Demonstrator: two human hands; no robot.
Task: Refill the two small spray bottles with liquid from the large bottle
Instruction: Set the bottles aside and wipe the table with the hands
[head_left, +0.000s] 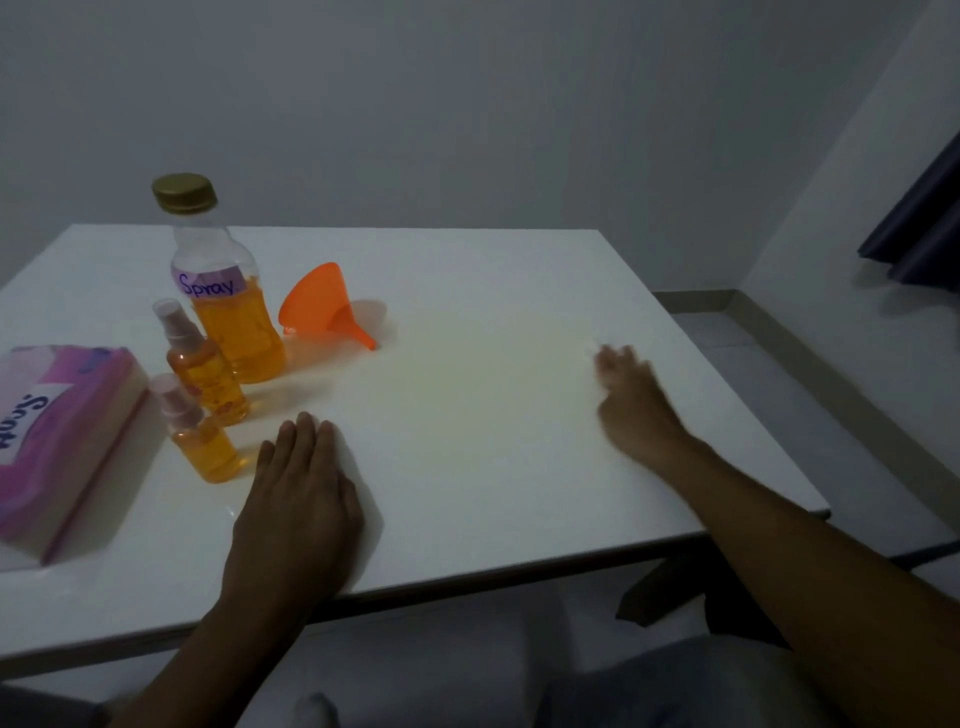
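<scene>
Found capped large bottle (228, 312), part full of orange liquid, upright at 10 o'clock on white table (493, 389); far small spray bottle (205, 371) and near small spray bottle (205, 441) just before it, orange funnel (324, 306) on its side at its 3 o'clock, tissue pack (62, 441) at 9. Noted left hand (301, 488) flat on table at 7 o'clock, fingers straight and close together, empty; right hand (631, 395) at 3 o'clock, blurred, fingers loosely extended, empty.

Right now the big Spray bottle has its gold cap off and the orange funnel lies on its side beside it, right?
No: the head view shows the gold cap on the big Spray bottle. The orange funnel does lie on its side beside it.
</scene>
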